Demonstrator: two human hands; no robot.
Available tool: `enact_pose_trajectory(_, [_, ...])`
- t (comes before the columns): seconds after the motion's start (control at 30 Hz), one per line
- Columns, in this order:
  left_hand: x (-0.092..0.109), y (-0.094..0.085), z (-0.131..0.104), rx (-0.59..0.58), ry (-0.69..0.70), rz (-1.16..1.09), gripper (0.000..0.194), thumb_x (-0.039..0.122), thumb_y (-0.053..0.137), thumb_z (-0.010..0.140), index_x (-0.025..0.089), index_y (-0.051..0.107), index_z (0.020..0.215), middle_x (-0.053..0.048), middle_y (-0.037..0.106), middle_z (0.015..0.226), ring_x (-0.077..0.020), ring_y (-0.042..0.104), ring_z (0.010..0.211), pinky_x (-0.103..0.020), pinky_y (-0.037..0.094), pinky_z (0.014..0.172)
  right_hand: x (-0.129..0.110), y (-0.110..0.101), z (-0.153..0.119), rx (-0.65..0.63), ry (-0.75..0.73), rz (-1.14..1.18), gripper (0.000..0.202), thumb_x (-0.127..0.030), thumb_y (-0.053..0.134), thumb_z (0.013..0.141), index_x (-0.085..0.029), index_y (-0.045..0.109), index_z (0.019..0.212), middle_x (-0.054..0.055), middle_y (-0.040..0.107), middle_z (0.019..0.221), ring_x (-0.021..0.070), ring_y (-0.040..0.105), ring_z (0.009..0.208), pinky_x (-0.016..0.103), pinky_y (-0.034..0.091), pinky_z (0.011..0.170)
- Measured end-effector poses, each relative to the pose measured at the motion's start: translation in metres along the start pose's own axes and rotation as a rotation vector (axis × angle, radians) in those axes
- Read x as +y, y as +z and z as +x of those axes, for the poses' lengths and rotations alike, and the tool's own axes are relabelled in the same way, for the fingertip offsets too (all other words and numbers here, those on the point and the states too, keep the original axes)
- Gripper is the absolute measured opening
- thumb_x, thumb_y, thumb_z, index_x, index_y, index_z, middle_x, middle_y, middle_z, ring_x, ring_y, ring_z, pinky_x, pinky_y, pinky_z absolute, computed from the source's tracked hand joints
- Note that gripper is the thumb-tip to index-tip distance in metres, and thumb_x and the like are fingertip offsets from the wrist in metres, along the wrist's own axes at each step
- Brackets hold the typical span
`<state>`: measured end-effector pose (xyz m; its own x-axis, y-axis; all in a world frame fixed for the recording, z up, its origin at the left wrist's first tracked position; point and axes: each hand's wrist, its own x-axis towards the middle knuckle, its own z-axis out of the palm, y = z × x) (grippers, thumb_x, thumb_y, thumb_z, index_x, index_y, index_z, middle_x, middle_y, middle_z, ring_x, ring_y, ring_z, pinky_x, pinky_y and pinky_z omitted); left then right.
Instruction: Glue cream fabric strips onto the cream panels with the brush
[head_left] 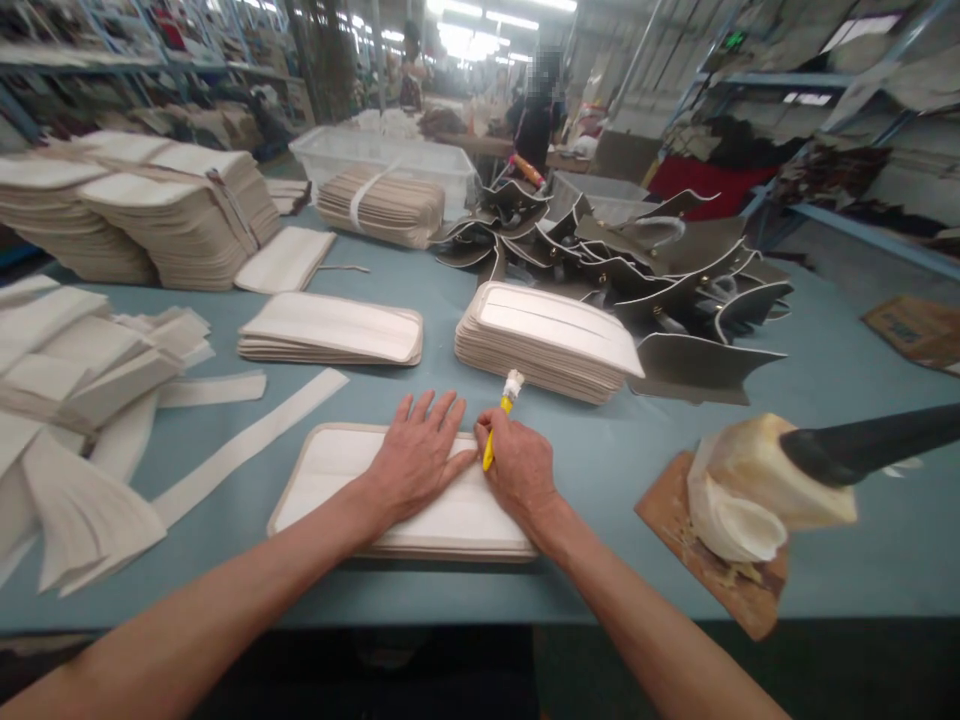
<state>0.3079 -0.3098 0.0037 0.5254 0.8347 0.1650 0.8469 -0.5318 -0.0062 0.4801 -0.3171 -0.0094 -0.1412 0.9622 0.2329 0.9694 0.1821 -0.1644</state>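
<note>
broadly, the blue-green table (600, 575) carries white panels (322, 485) in a thin stack near its front edge. the left hand (420, 450) lies spread on top; the right hand (523, 465) grips a yellow brush (507, 403) near their far edge. even palm pressure and bristles (514, 382) held clear should serve best.

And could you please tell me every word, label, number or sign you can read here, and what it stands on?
No text can be read.
Brown piece at the right edge: markings too blurred to read.
Green sign in the background: too small and blurred.
Yellow brush: no lettering visible.
</note>
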Motion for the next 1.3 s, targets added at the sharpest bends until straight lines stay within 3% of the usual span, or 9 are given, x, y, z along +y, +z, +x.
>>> enact_pose_trajectory(0.17, [0.000,0.002,0.000,-0.010,0.015,-0.003,0.060,0.047,0.037,0.107,0.014,0.045,0.157,-0.017,0.048,0.163,-0.0367,0.049,0.145,-0.054,0.041,0.117,0.004,0.006,-0.003,0.039,-0.010,0.031,0.010,-0.023,0.057,0.105,-0.020,0.067,0.106,0.005,0.074,0.079,0.0210,0.068,0.069,0.030,0.031,0.062])
enact_pose_trajectory(0.3, [-0.012,0.002,-0.009,-0.024,-0.028,-0.011,0.059,0.044,0.037,0.107,0.013,0.045,0.156,-0.018,0.050,0.161,-0.0361,0.050,0.144,-0.053,0.043,0.113,0.007,0.009,-0.005,0.060,-0.025,0.042,0.012,-0.023,0.056,0.104,-0.019,0.067,0.104,0.005,0.073,0.076,0.0207,0.066,0.065,0.030,0.029,0.061])
enact_pose_trajectory(0.6, [-0.090,-0.006,-0.045,-0.027,-0.109,-0.164,0.061,0.046,0.030,0.107,0.010,0.048,0.153,-0.017,0.054,0.158,-0.0306,0.049,0.145,-0.049,0.038,0.122,0.010,0.010,-0.006,0.057,-0.012,0.030,0.014,-0.024,0.052,0.104,-0.019,0.066,0.104,0.004,0.072,0.076,0.0194,0.065,0.062,0.029,0.027,0.059])
enact_pose_trajectory(0.7, [-0.106,-0.004,-0.054,0.017,-0.179,-0.246,0.064,0.048,0.025,0.107,0.008,0.051,0.149,-0.019,0.056,0.155,-0.0304,0.051,0.143,-0.049,0.039,0.123,0.011,0.011,-0.006,0.049,-0.010,0.043,0.014,-0.024,0.051,0.104,-0.020,0.064,0.105,0.004,0.074,0.078,0.0193,0.066,0.064,0.029,0.029,0.060])
enact_pose_trajectory(0.97, [-0.107,0.001,-0.061,0.144,-0.304,-0.510,0.055,0.049,0.033,0.103,0.016,0.061,0.136,-0.014,0.067,0.142,-0.0275,0.058,0.136,-0.046,0.042,0.122,0.012,0.010,-0.006,0.053,-0.018,0.095,0.020,-0.026,0.045,0.106,-0.019,0.063,0.105,0.004,0.075,0.081,0.0198,0.070,0.067,0.027,0.035,0.061])
enact_pose_trajectory(1.13, [-0.111,-0.011,-0.065,0.224,-0.445,-0.625,0.051,0.055,0.038,0.099,0.019,0.068,0.119,-0.010,0.076,0.121,-0.0252,0.068,0.113,-0.037,0.051,0.105,0.011,0.008,-0.005,0.090,-0.063,0.137,0.019,-0.027,0.046,0.106,-0.020,0.063,0.102,0.002,0.075,0.080,0.0189,0.070,0.068,0.026,0.038,0.062])
enact_pose_trajectory(1.3, [-0.112,-0.028,-0.108,0.276,-0.694,-0.596,0.044,0.058,0.047,0.092,0.022,0.070,0.098,-0.007,0.077,0.098,-0.0236,0.066,0.085,-0.035,0.052,0.083,0.011,0.007,-0.007,0.176,-0.111,0.220,0.021,-0.029,0.045,0.106,-0.020,0.064,0.099,0.003,0.074,0.079,0.0190,0.069,0.065,0.027,0.039,0.061])
